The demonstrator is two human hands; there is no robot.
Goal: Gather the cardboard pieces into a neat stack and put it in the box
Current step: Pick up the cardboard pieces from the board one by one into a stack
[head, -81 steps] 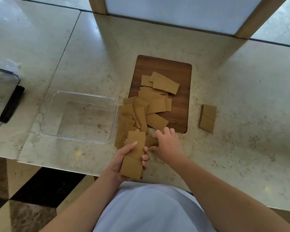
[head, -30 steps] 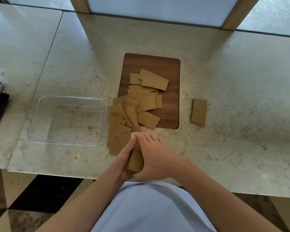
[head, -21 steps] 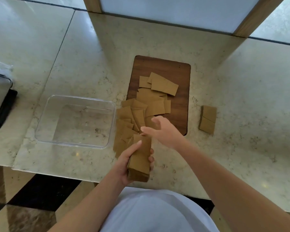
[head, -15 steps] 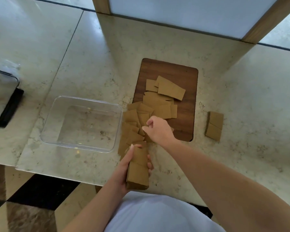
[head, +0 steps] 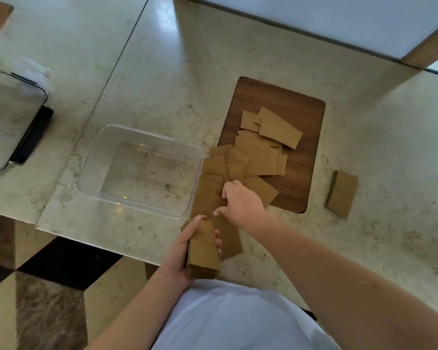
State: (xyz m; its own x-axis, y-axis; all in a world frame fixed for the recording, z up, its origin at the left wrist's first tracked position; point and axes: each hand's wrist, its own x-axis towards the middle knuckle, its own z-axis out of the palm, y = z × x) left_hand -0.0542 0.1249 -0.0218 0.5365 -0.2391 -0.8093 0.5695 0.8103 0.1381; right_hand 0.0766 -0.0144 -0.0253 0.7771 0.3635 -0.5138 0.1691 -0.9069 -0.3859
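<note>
The left hand (head: 185,251) grips a squared stack of cardboard pieces (head: 203,251) over the near edge of the table (head: 379,223), thumb along one side, fingertips wrapping the other; its palm is hidden behind the stack. The right hand (head: 240,202) reaches onto the loose cardboard pieces (head: 253,157), fingers curled down on a piece; whether its grip is pinching that piece or only pressing it cannot be told, as the fingertips are hidden. The loose pieces overlap, spreading from the wooden board (head: 301,112) toward the clear box (head: 139,170), which stands just beside them. A small separate cardboard pile (head: 341,193) lies apart at right. A blurred container (head: 9,117) is cut off at the left edge.
</note>
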